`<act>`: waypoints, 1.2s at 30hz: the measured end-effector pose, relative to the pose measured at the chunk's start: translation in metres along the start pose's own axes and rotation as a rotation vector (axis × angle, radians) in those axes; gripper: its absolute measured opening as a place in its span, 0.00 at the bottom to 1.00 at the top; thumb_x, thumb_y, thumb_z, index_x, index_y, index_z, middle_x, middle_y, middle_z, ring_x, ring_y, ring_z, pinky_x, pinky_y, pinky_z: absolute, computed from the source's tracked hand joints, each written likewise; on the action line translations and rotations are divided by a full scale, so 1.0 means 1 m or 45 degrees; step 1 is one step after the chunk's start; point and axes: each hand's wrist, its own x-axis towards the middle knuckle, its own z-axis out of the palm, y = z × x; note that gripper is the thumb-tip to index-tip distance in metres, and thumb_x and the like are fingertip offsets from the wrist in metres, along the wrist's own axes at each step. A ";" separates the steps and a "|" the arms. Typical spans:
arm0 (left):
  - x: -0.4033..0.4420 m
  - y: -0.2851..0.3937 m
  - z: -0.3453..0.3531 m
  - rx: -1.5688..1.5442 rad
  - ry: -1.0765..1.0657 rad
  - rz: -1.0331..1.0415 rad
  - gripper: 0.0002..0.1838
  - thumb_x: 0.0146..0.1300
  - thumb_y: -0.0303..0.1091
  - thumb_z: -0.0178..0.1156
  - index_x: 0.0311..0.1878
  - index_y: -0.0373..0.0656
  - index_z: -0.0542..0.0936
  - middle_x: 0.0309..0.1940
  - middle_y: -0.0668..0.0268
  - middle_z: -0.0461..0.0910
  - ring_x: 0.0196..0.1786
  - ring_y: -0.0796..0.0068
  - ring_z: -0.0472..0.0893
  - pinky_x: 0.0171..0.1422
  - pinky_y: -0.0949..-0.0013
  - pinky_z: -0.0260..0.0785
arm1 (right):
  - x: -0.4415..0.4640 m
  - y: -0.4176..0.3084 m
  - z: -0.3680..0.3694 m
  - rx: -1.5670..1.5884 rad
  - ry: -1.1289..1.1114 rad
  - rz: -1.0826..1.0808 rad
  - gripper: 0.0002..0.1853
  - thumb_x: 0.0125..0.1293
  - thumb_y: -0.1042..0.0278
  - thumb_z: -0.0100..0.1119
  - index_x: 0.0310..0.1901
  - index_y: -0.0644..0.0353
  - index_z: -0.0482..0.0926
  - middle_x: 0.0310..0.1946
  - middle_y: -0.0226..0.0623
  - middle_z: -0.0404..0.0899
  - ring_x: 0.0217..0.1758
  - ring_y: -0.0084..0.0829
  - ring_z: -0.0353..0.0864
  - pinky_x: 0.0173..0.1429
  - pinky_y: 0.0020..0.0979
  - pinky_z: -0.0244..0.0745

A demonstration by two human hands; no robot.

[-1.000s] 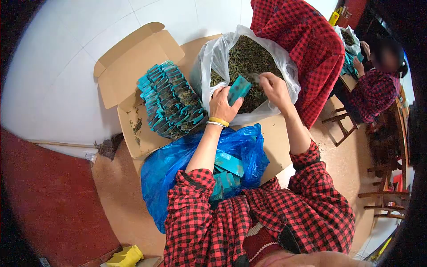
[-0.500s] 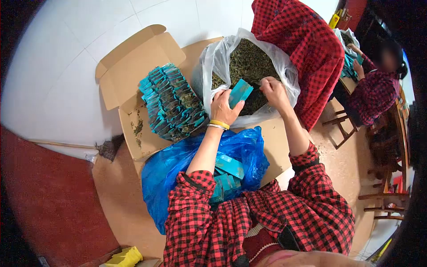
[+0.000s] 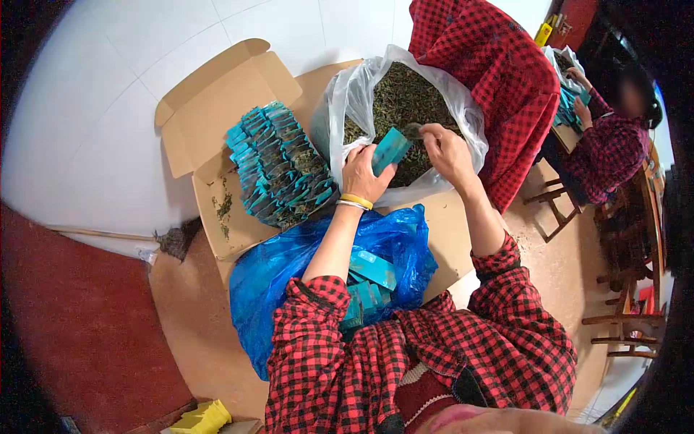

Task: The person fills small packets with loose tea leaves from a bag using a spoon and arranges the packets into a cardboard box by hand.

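Observation:
My left hand (image 3: 363, 175) is closed round a teal packet (image 3: 392, 150), held over the near left part of a clear plastic bag (image 3: 338, 108) of dried leaves (image 3: 413, 101). My right hand (image 3: 448, 153) pinches something small, dark and roundish (image 3: 413, 131) at the packet's upper right end; it may be a scoop, but its shape is unclear. To the left, rows of filled teal packets (image 3: 278, 166) stand in an open cardboard box (image 3: 224, 94). Below my left forearm, a blue plastic bag (image 3: 271, 267) holds flat teal packets (image 3: 372, 269).
Red and black checked cloth (image 3: 499, 79) hangs beside the leaf bag. At the right a person (image 3: 614, 152) in a checked top handles teal packets near another bag. A wooden stool (image 3: 555, 206) stands close by. Yellow packets (image 3: 204, 417) lie at the bottom left.
My right hand has lifted from the leaves toward the packet's open end, with the small dark thing now in sight. My left hand and the packet have hardly moved.

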 end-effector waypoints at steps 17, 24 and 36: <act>0.000 0.002 -0.001 -0.008 0.007 0.012 0.31 0.50 0.48 0.68 0.53 0.36 0.76 0.50 0.48 0.78 0.58 0.50 0.73 0.62 0.53 0.67 | 0.005 0.017 0.005 0.649 -0.142 0.379 0.18 0.69 0.59 0.48 0.49 0.62 0.80 0.34 0.33 0.83 0.34 0.23 0.79 0.40 0.28 0.77; -0.001 0.001 0.000 0.002 0.043 0.051 0.30 0.48 0.45 0.69 0.52 0.37 0.77 0.48 0.49 0.79 0.57 0.50 0.74 0.61 0.53 0.68 | 0.001 0.007 0.004 0.309 -0.320 -0.041 0.15 0.67 0.64 0.49 0.48 0.60 0.81 0.33 0.47 0.83 0.36 0.40 0.84 0.44 0.36 0.77; 0.000 0.004 -0.001 0.028 0.010 0.053 0.33 0.46 0.49 0.72 0.52 0.36 0.77 0.48 0.50 0.79 0.58 0.50 0.73 0.62 0.54 0.67 | -0.008 -0.012 -0.003 0.096 -0.218 -0.145 0.13 0.67 0.66 0.49 0.47 0.59 0.81 0.32 0.47 0.83 0.37 0.44 0.83 0.43 0.39 0.77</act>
